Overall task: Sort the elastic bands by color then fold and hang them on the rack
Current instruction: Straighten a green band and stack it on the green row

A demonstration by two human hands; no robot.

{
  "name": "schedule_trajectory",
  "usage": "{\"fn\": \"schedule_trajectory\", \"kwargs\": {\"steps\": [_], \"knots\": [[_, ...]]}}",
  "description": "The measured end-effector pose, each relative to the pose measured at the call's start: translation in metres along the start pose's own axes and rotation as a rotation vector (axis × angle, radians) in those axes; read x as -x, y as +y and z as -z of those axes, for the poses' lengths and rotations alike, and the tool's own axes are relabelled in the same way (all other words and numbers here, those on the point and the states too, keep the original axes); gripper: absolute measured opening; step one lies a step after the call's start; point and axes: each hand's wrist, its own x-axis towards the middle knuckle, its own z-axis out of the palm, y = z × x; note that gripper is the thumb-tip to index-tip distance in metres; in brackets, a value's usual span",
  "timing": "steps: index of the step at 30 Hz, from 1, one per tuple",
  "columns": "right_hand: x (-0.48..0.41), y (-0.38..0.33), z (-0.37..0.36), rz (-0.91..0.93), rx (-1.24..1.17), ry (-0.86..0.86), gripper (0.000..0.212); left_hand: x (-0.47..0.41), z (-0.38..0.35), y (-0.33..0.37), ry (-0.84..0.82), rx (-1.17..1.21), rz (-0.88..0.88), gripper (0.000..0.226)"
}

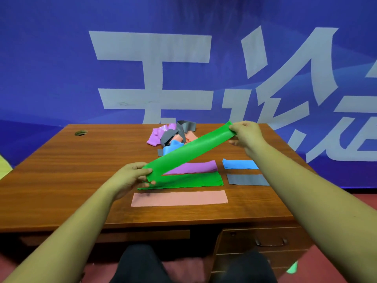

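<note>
A green elastic band (189, 149) is stretched diagonally above the wooden desk (61, 170). My left hand (130, 176) pinches its near end and my right hand (245, 134) pinches its far end. Under it lie flat bands: another green one (193, 180), a purple one (195, 167), a pink one (179, 198), a blue one (240, 164) and a grey one (246, 179). A tangled heap of purple, grey, blue and pink bands (173, 135) sits at the desk's back edge. No rack is in view.
A blue banner with large white characters (153, 68) stands right behind the desk. A round cable hole (81, 132) is at the desk's back left. Drawers with a handle (269, 241) are under the right side. My knees are below the front edge.
</note>
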Motion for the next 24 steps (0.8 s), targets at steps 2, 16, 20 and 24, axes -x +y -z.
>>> {"fn": "schedule_trajectory", "kwargs": {"steps": [2,16,20,24], "knots": [[0.005,0.015,-0.003,-0.036,-0.016,-0.027,0.012,-0.002,0.006,-0.002,0.124,0.010,-0.006,0.017],[0.010,0.118,-0.015,-0.133,0.470,0.026,0.012,-0.022,0.024,-0.037,0.456,-0.438,0.007,0.009],[0.004,0.131,-0.021,-0.117,0.590,0.035,0.010,-0.028,0.020,-0.039,0.493,-0.490,0.022,0.013],[0.002,0.138,-0.030,-0.077,0.692,0.026,0.011,-0.031,0.020,-0.041,0.516,-0.605,0.045,0.002]]}}
